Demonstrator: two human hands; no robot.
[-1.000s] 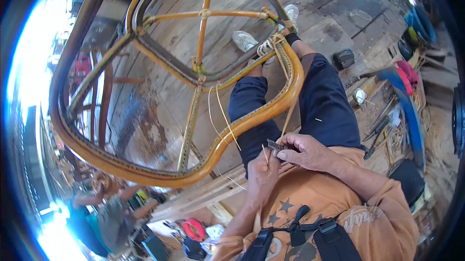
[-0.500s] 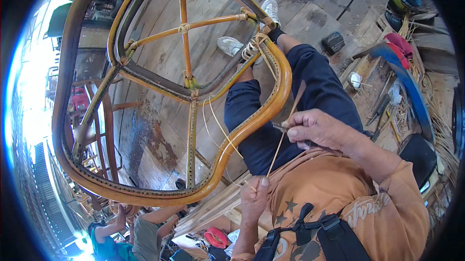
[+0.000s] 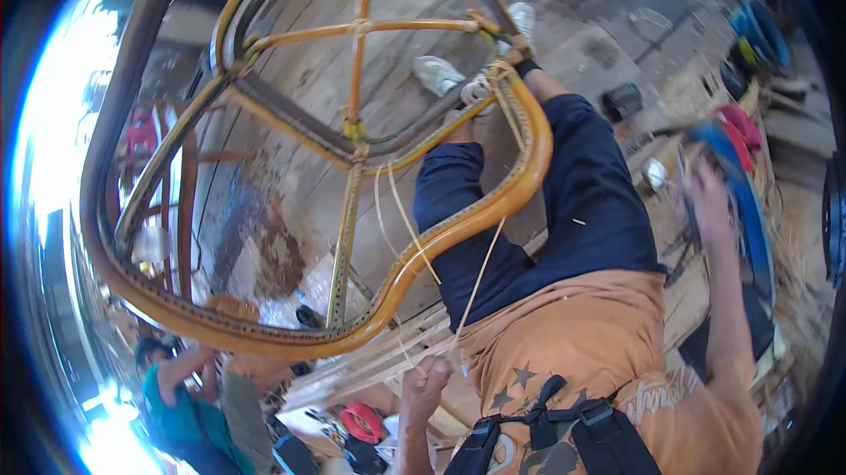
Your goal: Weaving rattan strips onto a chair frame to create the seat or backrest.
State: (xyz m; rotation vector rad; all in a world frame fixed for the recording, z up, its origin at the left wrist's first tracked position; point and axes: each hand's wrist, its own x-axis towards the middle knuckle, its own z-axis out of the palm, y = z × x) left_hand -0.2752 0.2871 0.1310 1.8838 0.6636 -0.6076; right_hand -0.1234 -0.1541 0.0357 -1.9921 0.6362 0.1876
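My left hand (image 3: 426, 385) is closed low in front of my body, pinching a thin pale cane strand (image 3: 480, 281). From the fist the strand rises to the right, its upper end near the frame's curved edge. Across my lap leans a bent rattan chair frame (image 3: 520, 197), yellow-brown, with a row of small holes along its inner rail. A loop of cane (image 3: 401, 211) hangs from its lower crossbar joint. My right hand (image 3: 705, 189) is stretched far to the right over the wooden work surface, beside a curved blue rim (image 3: 753, 219); motion blurs its fingers, hiding anything held.
A white round object (image 3: 654, 174) lies on the wooden surface at right, near loose fibre scraps. On the plank floor stands a dark block (image 3: 622, 102). A blue bucket (image 3: 762, 33) is at upper right. A person in a green top (image 3: 189, 404) works at lower left.
My right hand has left the strand and swung right, away from my lap, to the wooden surface. My left hand has moved slightly left and down, keeping the strand. The view has shifted a little.
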